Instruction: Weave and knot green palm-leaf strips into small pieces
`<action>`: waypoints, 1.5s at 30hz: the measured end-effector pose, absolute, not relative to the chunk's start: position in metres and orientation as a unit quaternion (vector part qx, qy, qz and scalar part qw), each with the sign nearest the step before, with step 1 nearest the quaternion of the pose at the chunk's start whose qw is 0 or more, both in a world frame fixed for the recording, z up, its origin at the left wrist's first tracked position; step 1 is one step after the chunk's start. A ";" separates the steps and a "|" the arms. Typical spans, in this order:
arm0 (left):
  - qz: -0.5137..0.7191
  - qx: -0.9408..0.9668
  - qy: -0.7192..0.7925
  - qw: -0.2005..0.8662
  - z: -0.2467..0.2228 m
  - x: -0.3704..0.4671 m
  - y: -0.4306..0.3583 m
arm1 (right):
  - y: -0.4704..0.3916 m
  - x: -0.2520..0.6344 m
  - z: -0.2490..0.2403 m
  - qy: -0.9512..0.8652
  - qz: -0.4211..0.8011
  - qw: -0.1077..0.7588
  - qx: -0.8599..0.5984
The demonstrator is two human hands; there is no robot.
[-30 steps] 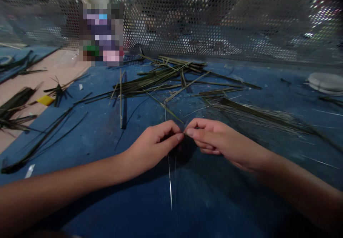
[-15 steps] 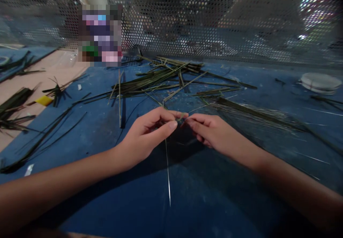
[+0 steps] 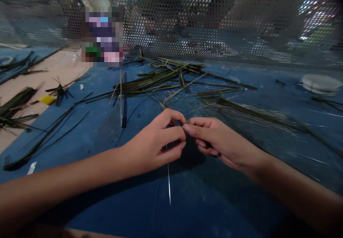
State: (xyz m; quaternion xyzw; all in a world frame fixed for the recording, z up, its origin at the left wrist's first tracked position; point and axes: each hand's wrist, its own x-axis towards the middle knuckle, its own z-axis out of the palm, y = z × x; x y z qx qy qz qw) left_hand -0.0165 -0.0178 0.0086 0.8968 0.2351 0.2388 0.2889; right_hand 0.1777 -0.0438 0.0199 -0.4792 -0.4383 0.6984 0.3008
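My left hand (image 3: 163, 138) is above the blue tabletop (image 3: 128, 202), its fingers bent and their tips brought in against my right hand (image 3: 214, 134). With thumb and forefinger my right hand pinches a tiny greenish piece (image 3: 185, 121), mostly covered by the fingers. What the left fingertips grip is hidden. A thin shiny wire (image 3: 169, 184) shows below my left hand and runs towards the front of the table; its upper part passes behind the fingers. Just beyond the hands lies a flat pale-green strip (image 3: 184, 87).
A pile of dark green leaf strips (image 3: 158, 75) lies behind the hands. To the right are many fine wires (image 3: 257, 115) and a white round lid-like object (image 3: 321, 82). A perforated metal screen (image 3: 203, 24) closes off the back. A yellow piece (image 3: 46, 99) lies left.
My left hand has turned, its fingers curling down and right to meet my right fingertips. The greenish piece, more visible before, is now mostly covered.
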 end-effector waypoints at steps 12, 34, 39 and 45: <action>0.282 0.699 0.344 0.560 0.005 -0.013 -0.015 | -0.052 0.167 0.003 -0.530 0.555 0.439 -0.467; 0.359 0.545 0.357 0.669 0.009 -0.014 -0.009 | -0.054 0.168 0.008 -0.514 0.674 0.323 -0.420; 0.389 0.487 0.396 0.675 0.009 -0.012 -0.005 | -0.045 0.177 0.014 -0.564 0.678 0.206 -0.423; 0.375 0.464 0.398 0.697 0.007 -0.009 -0.007 | -0.039 0.187 0.026 -0.610 0.663 0.118 -0.418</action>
